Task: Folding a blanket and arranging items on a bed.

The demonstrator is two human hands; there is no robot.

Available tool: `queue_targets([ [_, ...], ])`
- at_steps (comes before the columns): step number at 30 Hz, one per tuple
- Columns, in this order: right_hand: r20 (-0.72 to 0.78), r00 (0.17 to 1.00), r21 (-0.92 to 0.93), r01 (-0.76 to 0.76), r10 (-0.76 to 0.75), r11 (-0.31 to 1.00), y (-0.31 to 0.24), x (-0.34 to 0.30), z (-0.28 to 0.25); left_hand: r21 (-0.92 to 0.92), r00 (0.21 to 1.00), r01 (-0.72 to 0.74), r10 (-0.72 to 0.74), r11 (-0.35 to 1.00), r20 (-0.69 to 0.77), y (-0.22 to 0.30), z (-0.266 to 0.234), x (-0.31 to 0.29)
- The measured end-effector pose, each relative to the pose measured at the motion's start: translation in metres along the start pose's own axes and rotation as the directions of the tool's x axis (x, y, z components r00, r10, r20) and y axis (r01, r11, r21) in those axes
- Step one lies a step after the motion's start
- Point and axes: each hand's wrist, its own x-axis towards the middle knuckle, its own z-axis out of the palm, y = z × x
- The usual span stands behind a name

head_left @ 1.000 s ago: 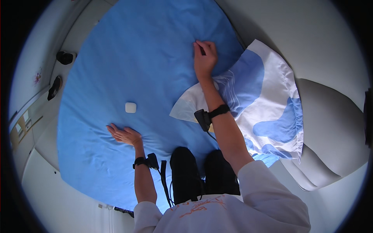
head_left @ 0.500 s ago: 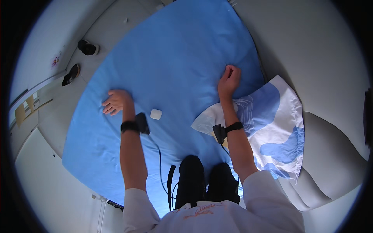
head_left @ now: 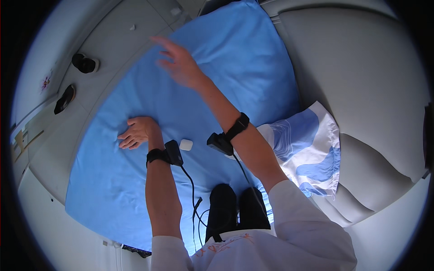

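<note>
A blue sheet point(head_left: 226, 67) is spread over the bed under me, with wrinkles across it. Resting on the sheet near its left side is my left hand point(head_left: 139, 132), fingers spread and holding nothing. My right hand point(head_left: 178, 62) reaches over the far left part of the sheet, its fingers apart and somewhat blurred; nothing shows in it. Close to my left wrist lies a small white rounded case point(head_left: 186, 144). A white and blue patterned pillowcase or cloth point(head_left: 307, 151) lies at the right, partly behind my right forearm.
A padded grey headboard point(head_left: 348, 67) borders the bed on the right. Two dark shoes, one here point(head_left: 85, 63) and another shoe point(head_left: 65, 99) nearer, stand on the floor at the left. Black wrist devices with cables point(head_left: 192, 185) are strapped to both forearms.
My right hand has swung from the right side of the sheet to the far left, and its fingers have opened. The left hand stays on the sheet. The view has shifted slightly.
</note>
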Motion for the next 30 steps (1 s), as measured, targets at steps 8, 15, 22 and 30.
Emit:
queue_targets([
  [8, 0.625, -0.009, -0.683, -0.490, 0.781, 0.541, -0.030, -0.041, -0.138, 0.005, 0.997, -0.003, 0.004, 1.000, -0.072, -0.004, 0.003, 0.012],
  [15, 0.580, 0.634, -0.129, -0.549, 0.512, 0.826, -0.004, 0.036, -0.124, 0.059, 0.998, -0.038, 0.041, 0.998, -0.045, -0.001, -0.005, 0.004],
  [22, 0.775, -0.314, -0.620, -0.541, 0.548, 0.568, 0.011, -0.045, -0.040, 0.027, 0.999, -0.023, 0.024, 0.999, -0.041, -0.005, -0.003, 0.019],
  [30, 0.218, 0.933, 0.259, -0.337, 0.285, 0.905, 0.004, 0.031, -0.089, 0.084, 0.999, -0.037, 0.040, 0.996, -0.037, -0.006, -0.002, 0.002],
])
